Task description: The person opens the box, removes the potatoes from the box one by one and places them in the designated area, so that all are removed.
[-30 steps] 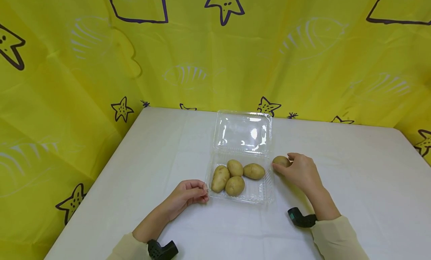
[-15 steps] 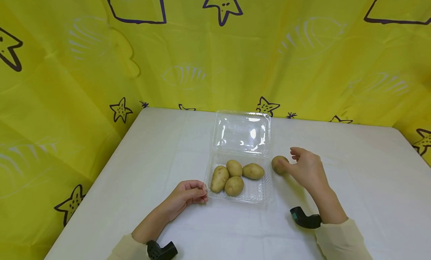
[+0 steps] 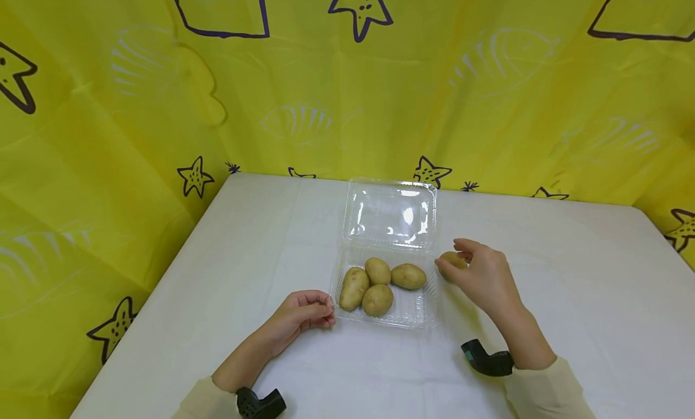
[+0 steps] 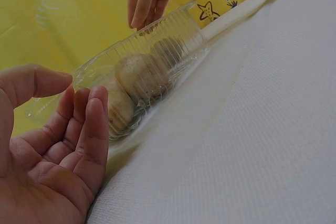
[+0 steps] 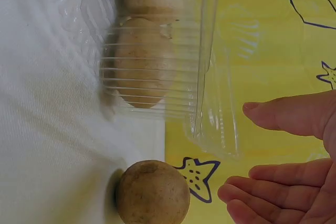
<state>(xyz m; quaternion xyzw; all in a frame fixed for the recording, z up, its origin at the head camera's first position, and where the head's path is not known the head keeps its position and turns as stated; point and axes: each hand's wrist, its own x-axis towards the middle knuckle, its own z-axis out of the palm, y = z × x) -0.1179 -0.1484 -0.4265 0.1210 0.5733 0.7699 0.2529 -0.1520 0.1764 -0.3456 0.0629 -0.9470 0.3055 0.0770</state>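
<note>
Potato (image 5: 152, 195) placed loose on the white tablecloth (image 3: 575, 280), right of the open clamshell container (image 3: 411, 304)

By the left hand (image 3: 298, 316) the container's left near rim is pinched; nothing is gripped by the right hand (image 3: 483, 275), its thumb and fingers parted. The potato could be sent rolling if brushed off-centre by a fingertip. A near-round outline is shown; direction and long axis cannot be told.

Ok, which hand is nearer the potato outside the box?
Right. The right hand hovers just above that potato; the left hand is across the box, at its near left corner.
</note>
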